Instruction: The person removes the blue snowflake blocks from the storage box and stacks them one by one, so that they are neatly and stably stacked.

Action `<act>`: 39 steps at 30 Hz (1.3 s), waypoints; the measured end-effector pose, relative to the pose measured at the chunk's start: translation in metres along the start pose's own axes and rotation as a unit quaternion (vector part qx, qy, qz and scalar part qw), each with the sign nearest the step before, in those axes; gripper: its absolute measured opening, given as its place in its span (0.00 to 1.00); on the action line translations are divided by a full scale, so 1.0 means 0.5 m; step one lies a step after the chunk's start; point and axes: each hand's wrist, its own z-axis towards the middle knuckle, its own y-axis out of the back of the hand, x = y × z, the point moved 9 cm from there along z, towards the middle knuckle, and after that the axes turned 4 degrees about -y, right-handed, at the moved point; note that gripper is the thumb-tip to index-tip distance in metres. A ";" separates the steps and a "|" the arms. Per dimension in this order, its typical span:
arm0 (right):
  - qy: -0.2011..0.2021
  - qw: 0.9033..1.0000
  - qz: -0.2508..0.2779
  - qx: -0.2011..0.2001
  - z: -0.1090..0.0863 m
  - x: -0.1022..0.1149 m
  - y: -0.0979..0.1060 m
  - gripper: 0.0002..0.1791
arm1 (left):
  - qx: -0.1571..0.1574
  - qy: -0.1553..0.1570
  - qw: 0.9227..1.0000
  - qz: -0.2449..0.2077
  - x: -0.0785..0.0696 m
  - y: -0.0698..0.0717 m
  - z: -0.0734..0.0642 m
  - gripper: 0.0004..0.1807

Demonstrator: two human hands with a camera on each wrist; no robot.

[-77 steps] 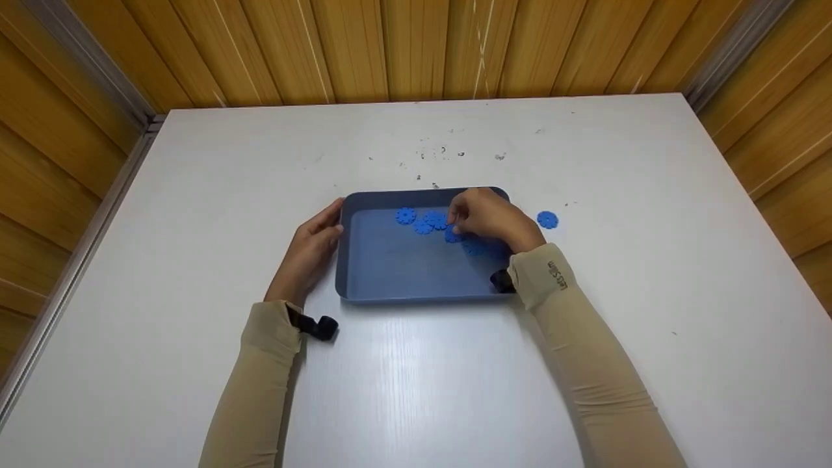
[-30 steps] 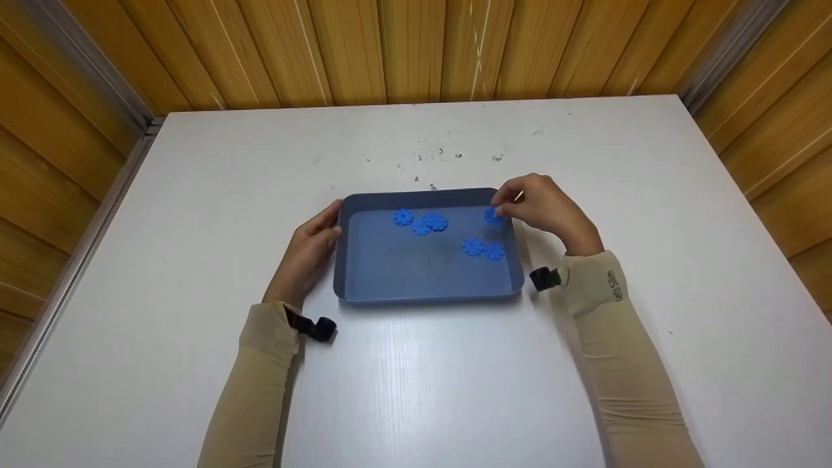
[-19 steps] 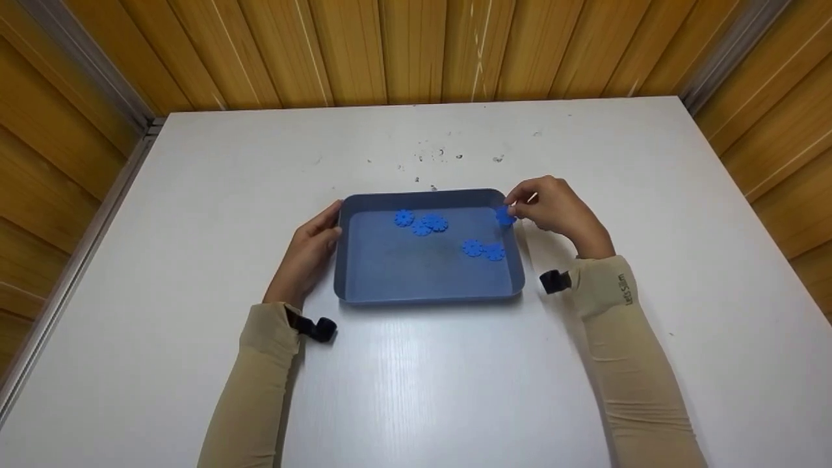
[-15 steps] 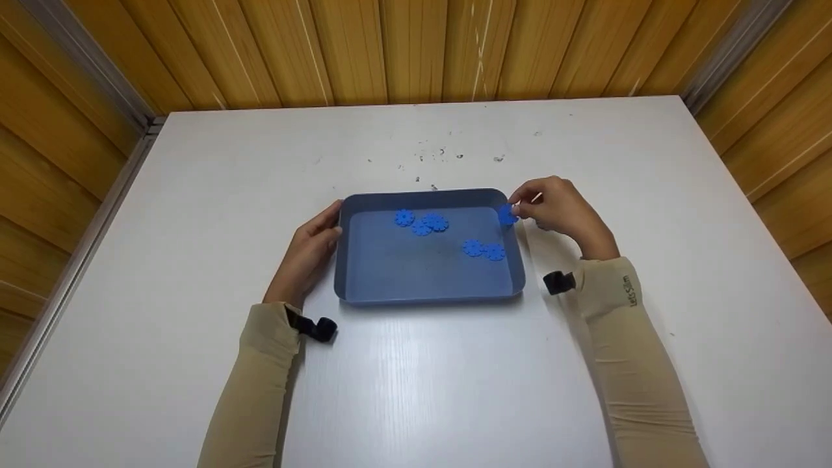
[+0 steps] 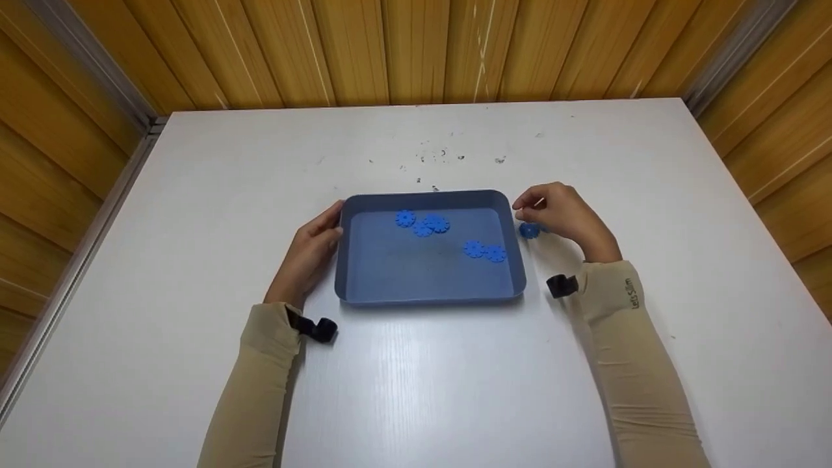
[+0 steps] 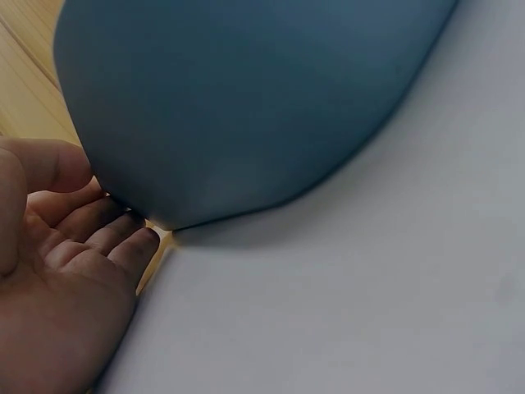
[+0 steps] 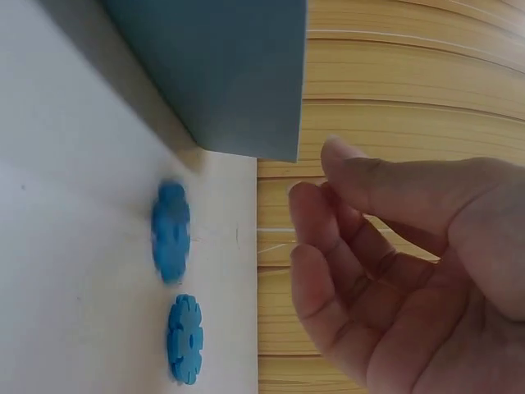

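Observation:
The blue-grey tray [image 5: 429,273] sits on the white table. My left hand [image 5: 312,244] rests against its left side; in the left wrist view the thumb and fingers [image 6: 131,246] touch the outer wall. My right hand [image 5: 552,211] hovers by the tray's far right corner, with nothing between thumb and fingertips. Just under it is a blue notched plastic disc [image 5: 530,229], blurred in the right wrist view. A second blue disc [image 7: 187,341] lies beside it, mostly hidden by my hand in the head view.
Inside the tray, several blue notched discs [image 5: 405,218] lie near the far wall, some overlapping. Two more discs [image 5: 484,251] lie to the right. Wood-panel walls [image 5: 416,52] stand behind the table. Dark marks [image 5: 442,156] dot the tabletop beyond the tray.
My right hand has carried a disc from inside the tray over the right rim and let it go outside. My left hand has stayed at the tray's left side.

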 end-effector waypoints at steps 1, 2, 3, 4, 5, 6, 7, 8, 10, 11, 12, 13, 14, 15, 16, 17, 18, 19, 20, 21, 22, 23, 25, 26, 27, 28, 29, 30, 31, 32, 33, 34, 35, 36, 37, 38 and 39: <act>-0.002 1.000 -0.002 0.002 0.001 -0.002 -0.001 0.10 | 0.001 0.001 1.000 0.001 0.000 0.000 0.000 0.31; -0.004 1.000 -0.003 0.005 0.001 -0.005 -0.003 0.11 | -0.002 0.003 1.000 0.000 0.001 0.000 0.000 0.31; -0.006 1.000 -0.006 0.007 0.002 -0.007 -0.003 0.11 | -0.002 0.004 1.000 0.002 0.001 0.000 0.000 0.31; -0.006 1.000 -0.010 0.009 0.001 -0.010 -0.004 0.11 | -0.002 0.005 1.000 0.003 0.001 0.000 0.000 0.31; -0.007 1.000 -0.012 0.012 0.001 -0.013 -0.004 0.11 | -0.003 0.006 1.000 0.002 0.001 0.000 0.000 0.31; -0.008 1.000 -0.014 0.015 0.001 -0.017 -0.005 0.12 | -0.004 0.006 1.000 0.002 0.001 0.001 0.001 0.31; -0.010 1.000 -0.017 0.018 0.001 -0.022 -0.007 0.12 | -0.005 0.006 1.000 0.002 0.001 0.001 0.001 0.31; -0.011 1.000 -0.019 0.023 0.001 -0.026 -0.009 0.12 | -0.008 0.007 1.000 0.001 0.002 0.002 0.001 0.31; -0.017 0.999 -0.019 0.031 0.001 -0.035 -0.013 0.13 | -0.007 0.008 1.000 0.000 0.003 0.003 0.001 0.31; -0.020 0.999 -0.020 0.036 0.002 -0.039 -0.015 0.13 | -0.008 0.010 1.000 -0.002 0.004 0.004 0.001 0.31; -0.022 0.999 -0.020 0.040 0.002 -0.044 -0.018 0.13 | -0.007 0.012 1.000 -0.001 0.004 0.004 0.001 0.31; -0.024 0.999 -0.021 0.044 0.003 -0.047 -0.020 0.13 | -0.006 0.013 1.000 -0.002 0.005 0.004 0.001 0.31; -0.027 0.998 -0.022 0.048 0.003 -0.050 -0.022 0.13 | -0.007 0.014 1.000 -0.003 0.005 0.004 0.001 0.31; -0.028 0.998 -0.023 0.051 0.003 -0.053 -0.023 0.13 | -0.006 0.014 1.000 -0.004 0.005 0.003 0.000 0.31; -0.027 0.998 -0.025 0.054 0.004 -0.055 -0.025 0.13 | -0.008 0.015 1.000 -0.005 0.005 0.003 0.000 0.31; -0.025 0.998 -0.028 0.058 0.005 -0.056 -0.027 0.13 | -0.008 0.014 1.000 -0.003 0.004 0.003 0.000 0.31; -0.024 0.997 -0.030 0.060 0.005 -0.057 -0.028 0.14 | -0.009 0.014 1.000 -0.003 0.004 0.003 -0.001 0.31; -0.021 0.997 -0.032 0.063 0.005 -0.057 -0.030 0.14 | -0.009 0.014 1.000 -0.003 0.003 0.003 -0.001 0.32; -0.018 0.997 -0.034 0.064 0.006 -0.057 -0.031 0.14 | -0.011 0.013 1.000 -0.002 0.003 0.003 -0.001 0.32; -0.016 0.997 -0.035 0.064 0.007 -0.058 -0.032 0.14 | -0.010 0.012 1.000 -0.001 0.002 0.002 -0.001 0.32; -0.014 0.997 -0.036 0.063 0.008 -0.058 -0.033 0.14 | -0.011 0.012 1.000 0.000 0.002 0.002 -0.001 0.32; -0.014 0.997 -0.038 0.062 0.008 -0.059 -0.034 0.15 | -0.011 0.012 1.000 0.001 0.001 0.002 -0.002 0.31; -0.012 0.997 -0.041 0.062 0.010 -0.058 -0.036 0.15 | -0.011 0.012 1.000 -0.002 0.001 0.002 -0.003 0.32; -0.012 0.997 -0.042 0.061 0.011 -0.058 -0.036 0.15 | -0.010 0.012 1.000 -0.002 0.000 0.002 -0.003 0.31; -0.013 0.997 -0.044 0.061 0.012 -0.058 -0.037 0.15 | -0.009 0.011 1.000 -0.003 -0.001 0.001 -0.004 0.31; -0.014 0.997 -0.047 0.061 0.013 -0.058 -0.038 0.16 | -0.009 0.010 1.000 -0.005 -0.002 0.001 -0.003 0.31; -0.013 0.997 -0.050 0.061 0.014 -0.058 -0.038 0.16 | -0.008 0.008 1.000 -0.006 -0.003 0.001 -0.004 0.31; -0.013 0.997 -0.053 0.062 0.015 -0.057 -0.040 0.16 | -0.007 0.006 1.000 -0.008 -0.003 0.000 -0.004 0.31; -0.014 0.996 -0.055 0.063 0.016 -0.057 -0.040 0.16 | -0.005 0.004 1.000 -0.008 -0.004 0.000 -0.003 0.31; -0.014 0.996 -0.058 0.064 0.017 -0.057 -0.041 0.17 | -0.005 0.002 1.000 -0.008 -0.004 0.000 -0.003 0.31; -0.014 0.996 -0.059 0.066 0.017 -0.056 -0.042 0.17 | -0.004 0.001 1.000 -0.009 -0.004 0.000 -0.003 0.31; -0.014 0.996 -0.061 0.069 0.016 -0.056 -0.043 0.17 | -0.003 0.000 1.000 -0.009 -0.004 0.000 -0.003 0.31; -0.015 0.995 -0.063 0.072 0.016 -0.056 -0.043 0.17 | -0.002 0.000 1.000 -0.009 -0.004 -0.001 -0.003 0.31; -0.015 0.995 -0.064 0.076 0.015 -0.055 -0.044 0.17 | -0.001 0.000 1.000 -0.010 -0.004 -0.001 -0.003 0.31; -0.015 0.994 -0.066 0.080 0.015 -0.054 -0.045 0.17 | -0.001 0.000 1.000 -0.010 -0.004 -0.001 -0.003 0.31; -0.013 0.994 -0.069 0.083 0.015 -0.054 -0.045 0.16 | 0.000 0.000 1.000 -0.010 -0.005 -0.001 -0.003 0.31; -0.011 0.994 -0.069 0.086 0.014 -0.052 -0.045 0.16 | 0.000 0.000 1.000 -0.009 -0.005 -0.002 -0.003 0.31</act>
